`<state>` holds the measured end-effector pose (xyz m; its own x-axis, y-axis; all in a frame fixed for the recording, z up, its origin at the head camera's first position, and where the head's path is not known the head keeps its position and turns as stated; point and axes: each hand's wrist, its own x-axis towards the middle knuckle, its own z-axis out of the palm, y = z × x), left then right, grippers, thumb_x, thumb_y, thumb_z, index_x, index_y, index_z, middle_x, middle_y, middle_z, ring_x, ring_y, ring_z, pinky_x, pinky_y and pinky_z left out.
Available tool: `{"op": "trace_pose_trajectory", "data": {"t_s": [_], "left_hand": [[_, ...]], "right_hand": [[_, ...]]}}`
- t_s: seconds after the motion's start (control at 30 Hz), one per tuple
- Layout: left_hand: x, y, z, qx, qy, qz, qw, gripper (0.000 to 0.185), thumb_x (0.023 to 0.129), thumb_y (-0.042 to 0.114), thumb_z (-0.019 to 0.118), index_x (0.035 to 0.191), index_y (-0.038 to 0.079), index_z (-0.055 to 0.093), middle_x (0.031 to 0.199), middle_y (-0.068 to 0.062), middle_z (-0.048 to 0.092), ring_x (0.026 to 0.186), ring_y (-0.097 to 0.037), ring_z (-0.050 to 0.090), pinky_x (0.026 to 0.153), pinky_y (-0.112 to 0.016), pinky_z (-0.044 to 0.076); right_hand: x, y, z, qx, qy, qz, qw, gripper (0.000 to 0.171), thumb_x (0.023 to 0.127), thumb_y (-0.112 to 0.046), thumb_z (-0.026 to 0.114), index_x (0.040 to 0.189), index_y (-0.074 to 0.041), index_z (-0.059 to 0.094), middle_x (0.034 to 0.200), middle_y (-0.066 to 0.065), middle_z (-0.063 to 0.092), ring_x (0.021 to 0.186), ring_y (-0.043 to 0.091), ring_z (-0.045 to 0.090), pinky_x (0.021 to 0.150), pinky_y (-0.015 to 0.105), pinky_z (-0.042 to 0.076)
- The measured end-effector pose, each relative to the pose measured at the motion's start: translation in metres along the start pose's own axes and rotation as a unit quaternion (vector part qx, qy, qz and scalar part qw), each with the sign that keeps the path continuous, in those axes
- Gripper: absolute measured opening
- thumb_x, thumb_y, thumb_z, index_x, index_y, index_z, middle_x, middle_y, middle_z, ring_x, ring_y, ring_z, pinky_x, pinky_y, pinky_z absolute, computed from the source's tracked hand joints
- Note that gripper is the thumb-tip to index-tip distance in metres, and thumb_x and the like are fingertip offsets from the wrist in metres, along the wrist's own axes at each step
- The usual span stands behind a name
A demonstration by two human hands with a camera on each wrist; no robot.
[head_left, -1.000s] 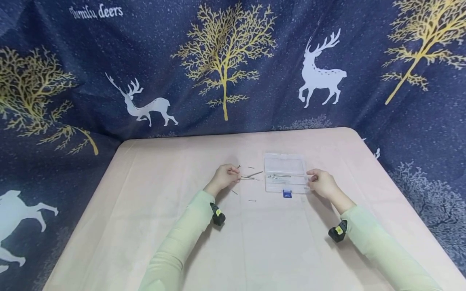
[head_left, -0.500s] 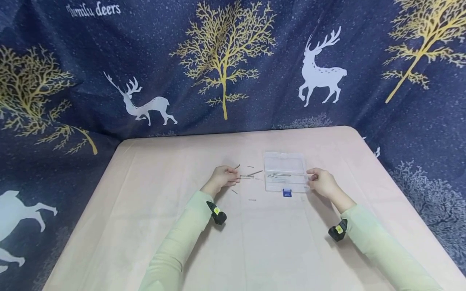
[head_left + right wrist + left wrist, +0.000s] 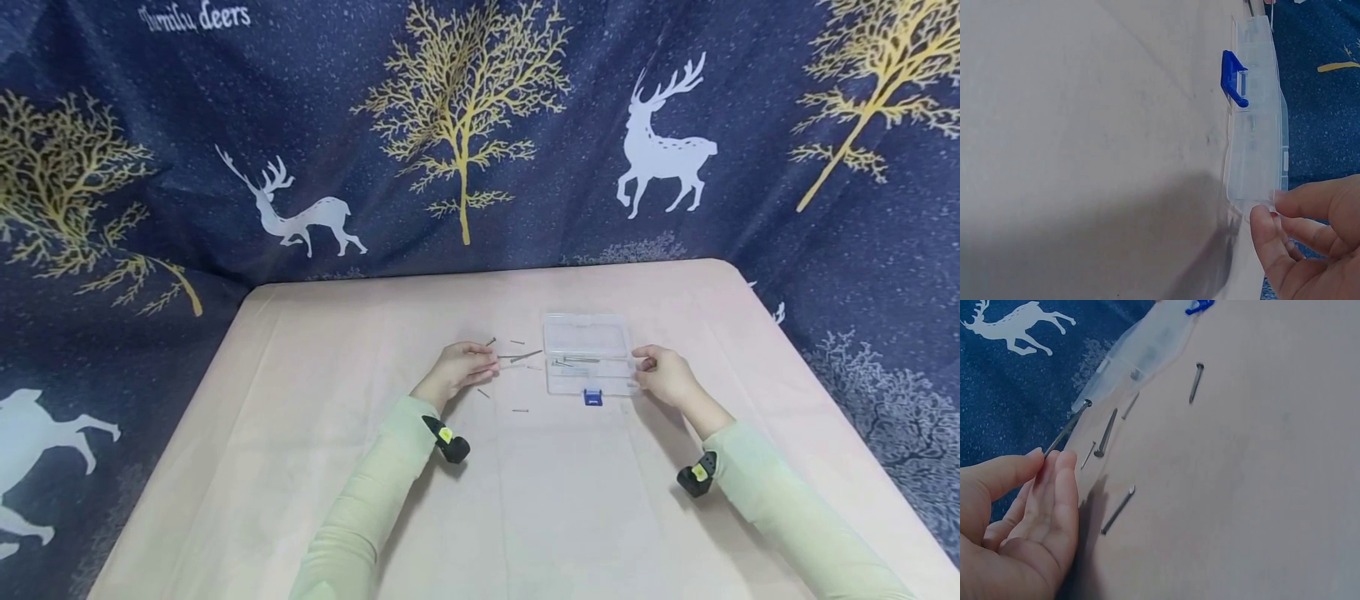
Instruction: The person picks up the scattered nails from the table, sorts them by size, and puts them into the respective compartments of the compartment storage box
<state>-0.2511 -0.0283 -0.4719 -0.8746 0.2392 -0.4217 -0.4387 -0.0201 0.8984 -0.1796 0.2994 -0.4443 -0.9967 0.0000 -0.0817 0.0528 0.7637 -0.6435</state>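
Note:
My left hand (image 3: 459, 367) pinches a long nail (image 3: 1067, 428) between thumb and fingers, its head pointing toward the clear plastic box (image 3: 587, 353). The same nail (image 3: 517, 357) shows in the head view, lifted just off the table. Several loose nails (image 3: 1108, 432) lie on the pink tablecloth (image 3: 525, 500) close to the left hand. My right hand (image 3: 663, 375) holds the right end of the box (image 3: 1257, 144), fingertips (image 3: 1272, 215) on its corner. The box stands open with a blue clasp (image 3: 1234, 78) at its front and a few nails inside.
A dark blue cloth with deer and golden trees (image 3: 465, 125) hangs behind and around the table. Small nails (image 3: 519, 411) lie in front of the left hand. Black wrist cameras (image 3: 450, 442) sit on both sleeves.
The left hand has lifted a long nail off the table and holds it toward the box. The right hand stays on the box.

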Motion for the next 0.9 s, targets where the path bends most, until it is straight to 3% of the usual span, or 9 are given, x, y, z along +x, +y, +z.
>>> {"op": "trace_pose_trajectory", "data": {"t_s": [0.2,0.47,0.9], "left_hand": [[-0.002,0.003,0.008,-0.02,-0.01,-0.007,0.9997,0.035,0.089,-0.003,0.059,0.124,-0.008,0.053,0.103,-0.015,0.067,0.089,-0.019,0.07,0.085,-0.026,0.056],[-0.001,0.003,0.026,-0.033,-0.019,-0.006,0.9993,0.036,0.088,-0.003,0.06,0.124,-0.007,0.055,0.111,-0.02,0.066,0.083,-0.013,0.069,0.083,-0.025,0.057],[0.006,0.012,0.051,-0.057,-0.041,0.004,0.9975,0.037,0.088,-0.005,0.06,0.123,-0.011,0.052,0.112,-0.023,0.064,0.108,-0.029,0.064,0.088,-0.028,0.055]], "right_hand": [[0.0,-0.001,-0.001,0.001,0.002,-0.005,1.0,0.041,0.082,0.001,0.06,0.118,0.016,0.052,0.094,0.028,0.062,0.084,0.035,0.061,0.071,0.038,0.057],[-0.001,0.0,0.0,0.003,-0.001,-0.001,1.0,0.04,0.083,0.001,0.058,0.119,0.015,0.051,0.096,0.028,0.061,0.085,0.034,0.062,0.071,0.038,0.057],[0.001,0.002,0.001,-0.005,0.002,-0.01,1.0,0.04,0.084,0.001,0.059,0.119,0.016,0.051,0.096,0.029,0.061,0.085,0.037,0.062,0.072,0.041,0.057]]}}
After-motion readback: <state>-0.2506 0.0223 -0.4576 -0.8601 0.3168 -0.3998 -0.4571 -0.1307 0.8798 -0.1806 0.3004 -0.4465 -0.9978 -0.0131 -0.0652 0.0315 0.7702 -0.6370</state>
